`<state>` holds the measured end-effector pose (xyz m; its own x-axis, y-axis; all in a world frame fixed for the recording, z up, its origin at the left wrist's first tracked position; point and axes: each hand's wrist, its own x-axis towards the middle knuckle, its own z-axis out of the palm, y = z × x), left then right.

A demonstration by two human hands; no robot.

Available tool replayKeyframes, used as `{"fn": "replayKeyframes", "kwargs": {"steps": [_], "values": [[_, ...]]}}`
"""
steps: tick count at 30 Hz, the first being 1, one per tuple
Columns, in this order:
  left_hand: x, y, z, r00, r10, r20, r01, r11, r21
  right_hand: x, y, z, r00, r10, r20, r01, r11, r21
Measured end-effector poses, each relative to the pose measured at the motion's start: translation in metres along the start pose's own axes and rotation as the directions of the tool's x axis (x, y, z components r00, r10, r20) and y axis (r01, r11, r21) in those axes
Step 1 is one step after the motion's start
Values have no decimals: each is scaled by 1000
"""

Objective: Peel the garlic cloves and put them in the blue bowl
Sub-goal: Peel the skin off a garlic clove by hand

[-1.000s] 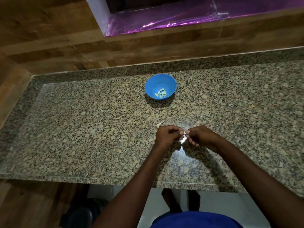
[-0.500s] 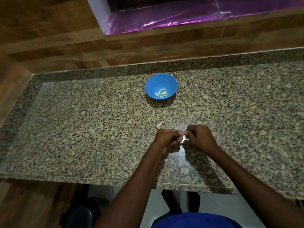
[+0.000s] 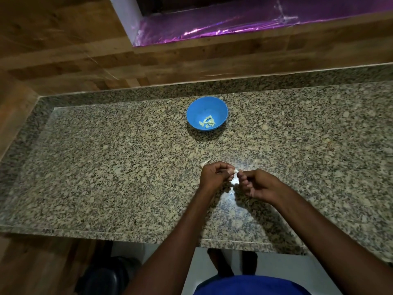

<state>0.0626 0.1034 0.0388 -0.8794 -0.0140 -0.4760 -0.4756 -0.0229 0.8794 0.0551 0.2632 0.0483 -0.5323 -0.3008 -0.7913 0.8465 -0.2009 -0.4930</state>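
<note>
A small blue bowl stands on the granite counter, well beyond my hands, with several pale peeled garlic cloves in its bottom. Just above the counter's near middle my two hands meet. My left hand and my right hand both pinch one small white garlic clove between their fingertips. Most of the clove is hidden by the fingers. A pale sliver of garlic skin lies on the counter just behind my left hand.
A wood-look wall rises behind the counter, with a purple-lit ledge above it. Another wood-look wall closes the left end. The counter's front edge runs just below my forearms.
Both hands stay together on the clove, shifting slightly as the fingertips work at it. The bowl has not moved.
</note>
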Motion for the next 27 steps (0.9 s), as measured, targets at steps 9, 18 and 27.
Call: {"fn": "replayKeyframes", "kwargs": {"steps": [9, 18, 27], "values": [[16, 4, -11, 986, -161, -53, 158, 986, -50, 11, 7, -14, 548, -830, 104, 348, 113, -930], [16, -4, -13, 997, -78, 24, 79, 995, -60, 12, 9, -22, 697, -716, 36, 137, 83, -987], [16, -2, -10, 997, 59, 51, -61, 997, 50, 17, 12, -21, 713, -700, -34, 377, 423, -824]]}}
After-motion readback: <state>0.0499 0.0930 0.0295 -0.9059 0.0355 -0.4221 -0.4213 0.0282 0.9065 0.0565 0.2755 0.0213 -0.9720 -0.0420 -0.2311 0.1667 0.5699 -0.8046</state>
